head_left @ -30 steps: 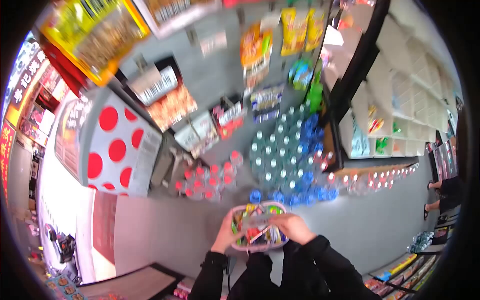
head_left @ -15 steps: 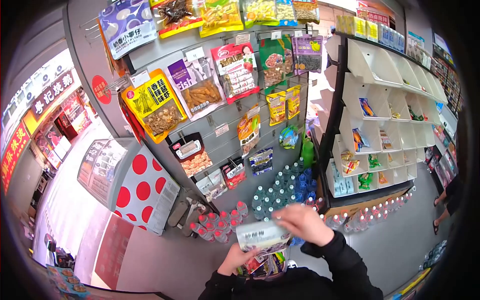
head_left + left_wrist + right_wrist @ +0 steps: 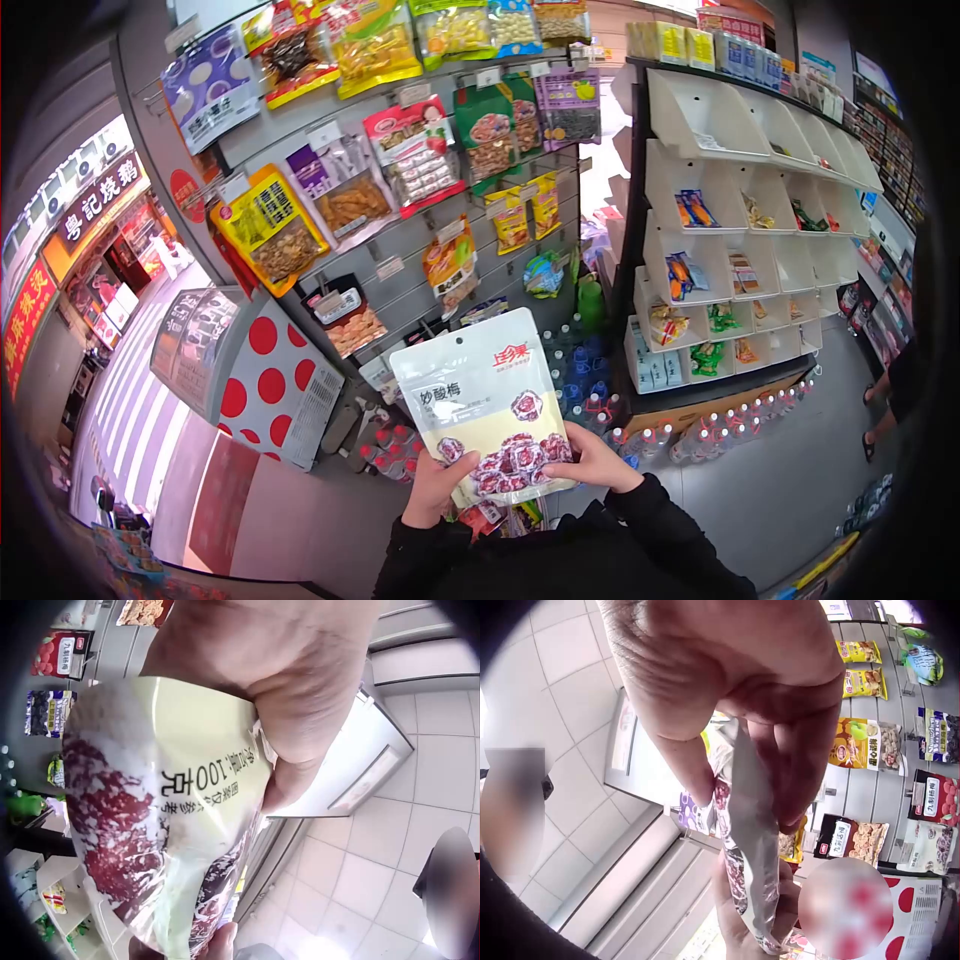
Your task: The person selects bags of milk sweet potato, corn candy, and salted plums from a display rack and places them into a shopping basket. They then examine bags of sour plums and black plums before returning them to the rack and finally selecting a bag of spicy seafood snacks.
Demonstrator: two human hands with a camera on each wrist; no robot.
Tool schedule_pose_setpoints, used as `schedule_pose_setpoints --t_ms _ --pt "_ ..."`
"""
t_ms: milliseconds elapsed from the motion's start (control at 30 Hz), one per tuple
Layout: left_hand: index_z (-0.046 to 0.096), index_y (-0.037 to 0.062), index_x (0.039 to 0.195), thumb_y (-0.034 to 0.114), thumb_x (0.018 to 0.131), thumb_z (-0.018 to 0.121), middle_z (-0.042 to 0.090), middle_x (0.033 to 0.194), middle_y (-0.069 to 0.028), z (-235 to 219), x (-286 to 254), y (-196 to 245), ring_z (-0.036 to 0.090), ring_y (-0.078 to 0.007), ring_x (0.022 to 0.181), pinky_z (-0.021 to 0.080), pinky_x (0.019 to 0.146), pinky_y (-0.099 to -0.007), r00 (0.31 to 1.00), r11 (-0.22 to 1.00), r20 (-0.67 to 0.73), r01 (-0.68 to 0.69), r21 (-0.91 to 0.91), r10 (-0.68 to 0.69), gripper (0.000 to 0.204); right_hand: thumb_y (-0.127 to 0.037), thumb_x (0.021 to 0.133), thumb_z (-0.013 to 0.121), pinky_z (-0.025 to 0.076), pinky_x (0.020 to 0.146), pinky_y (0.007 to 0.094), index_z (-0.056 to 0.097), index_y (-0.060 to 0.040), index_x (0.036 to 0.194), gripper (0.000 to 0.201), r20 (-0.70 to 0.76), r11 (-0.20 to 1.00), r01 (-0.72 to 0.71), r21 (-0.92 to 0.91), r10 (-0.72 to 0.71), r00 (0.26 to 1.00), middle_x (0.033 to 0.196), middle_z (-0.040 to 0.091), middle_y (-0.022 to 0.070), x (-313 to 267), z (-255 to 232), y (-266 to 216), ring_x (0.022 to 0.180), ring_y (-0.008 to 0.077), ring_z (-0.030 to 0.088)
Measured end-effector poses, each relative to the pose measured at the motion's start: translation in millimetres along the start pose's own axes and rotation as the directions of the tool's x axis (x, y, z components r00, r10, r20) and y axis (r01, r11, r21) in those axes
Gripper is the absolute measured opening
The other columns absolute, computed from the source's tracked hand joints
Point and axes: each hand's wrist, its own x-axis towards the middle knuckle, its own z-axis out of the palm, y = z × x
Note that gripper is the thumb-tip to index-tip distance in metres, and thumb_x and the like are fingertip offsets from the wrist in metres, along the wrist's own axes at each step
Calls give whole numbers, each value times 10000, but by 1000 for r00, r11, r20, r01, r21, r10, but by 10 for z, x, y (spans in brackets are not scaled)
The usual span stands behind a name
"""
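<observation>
A white and pale yellow pouch of dried plums (image 3: 482, 405) stands upright before me in the head view, its printed front facing me. My left hand (image 3: 432, 488) grips its lower left corner, thumb across the front. At the lower right, my right hand (image 3: 597, 462) holds it the same way. The left wrist view shows the pouch (image 3: 202, 765) bulging close up beside the hand. Edge-on in the right wrist view, the pouch (image 3: 750, 825) is pinched between thumb and fingers. Colourful snack packets (image 3: 515, 520) show just below it; their basket is mostly hidden.
Bagged snacks hang on a slatted wall display (image 3: 390, 230) ahead. To the right stands a rack of white bins (image 3: 740, 220) with bottles (image 3: 700, 440) along its foot. A red-dotted chest (image 3: 270, 375) is at the left. A person's legs (image 3: 885, 400) show at far right.
The pouch has risen from low over the basket and turned its front toward me. My right hand has moved from its top edge to the lower right corner. The head view has tilted up.
</observation>
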Motion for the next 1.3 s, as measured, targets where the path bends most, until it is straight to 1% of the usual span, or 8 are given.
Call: schedule_pose_setpoints --t_ms 167,300,433,900,1033,1167,1233,1300 --pt "482 -21 1107 11 727 623 566 1018 -73 334 112 -97 538 -139 909 429 795 -287 998 999 -50 -41 10 41 407 -127 767 639 409 814 252 463 16 1128 427 5 998 -60 -11 60 998 1022 554 56 -97 -316 -8 946 93 492" --pt "492 -25 1091 55 739 626 568 1003 -61 451 127 -142 524 -130 914 419 797 -281 998 998 -54 24 65 -20 385 -100 769 630 420 785 250 464 13 1118 403 -31 993 -72 -92 69 997 998 555 35 -179 -472 -29 904 85 493" --pt "465 -21 1126 69 756 617 551 1044 -73 502 154 -183 515 -133 938 408 813 -279 1000 1000 23 6 20 -7 410 -94 776 623 424 783 240 452 12 1129 407 -44 990 -127 54 130 991 997 556 28 -262 -466 -27 900 78 502" --pt "482 -27 1105 87 768 618 567 1011 -63 295 -279 -502 537 -120 895 436 762 -265 975 976 48 217 -23 -215 381 -92 788 611 434 762 241 450 18 1115 381 -158 961 -269 65 276 948 983 566 36 -763 -83 212 871 71 515" --pt "489 -26 1100 51 773 601 570 999 -60 371 -345 -476 535 -116 897 439 768 -264 978 977 91 197 -81 -190 354 -79 799 591 434 766 238 445 19 1128 373 -153 961 -256 103 269 951 1004 564 41 -811 -59 240 884 76 518" --pt "497 -31 1096 33 769 600 568 1016 -55 394 -306 -482 526 -106 905 429 784 -255 979 982 84 181 46 -184 348 -91 795 596 425 786 248 443 26 1125 382 -157 966 -250 70 258 953 1002 559 54 -785 -177 346 903 88 506" --pt "501 -28 1098 54 762 614 577 1001 -51 467 -228 -469 530 -104 892 428 778 -248 979 980 42 196 45 -197 364 -110 788 609 420 788 255 447 25 1117 391 -169 986 -165 12 164 972 1001 554 58 -744 -297 474 910 100 498" --pt "481 -28 1114 65 763 615 561 1034 -62 510 -111 -566 523 -120 918 414 802 -258 975 976 41 218 3 -218 387 -129 786 616 416 785 259 449 19 1117 399 -112 974 -229 4 228 967 1006 549 63 -692 -485 475 912 104 493"
